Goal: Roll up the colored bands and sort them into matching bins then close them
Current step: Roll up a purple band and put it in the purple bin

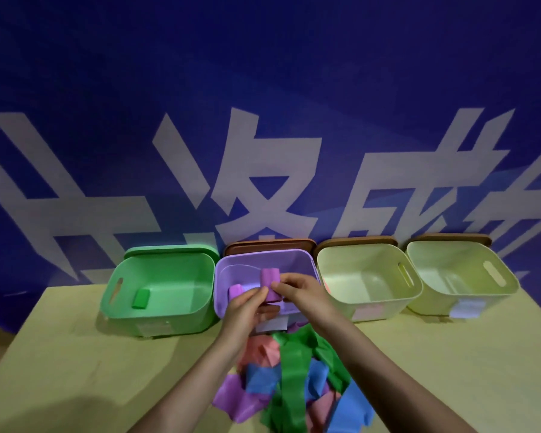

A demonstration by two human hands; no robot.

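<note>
Purple band roll (271,284): held over the purple bin (231,270), pinched between both hands. The left hand (247,307) grips its lower end with curled fingers; the right hand (297,290) pinches its side between thumb and fingertips. The roll looks tight, short and upright, with its wound layers showing as ridges on top.

Step in hand, as judged: depositing a finished purple roll in the matching bin. One purple roll (235,290) already lies inside, partly hidden by the left hand. The next move calls for lowering the roll past the rim and letting go without it unwinding.

The green bin (156,320) holds one green roll (141,297). Two pale bins (369,304) (463,292) stand to the right, all lids off. A heap of unrolled bands (291,379) lies on the counter (75,370) near the person, so most of the work remains.
</note>
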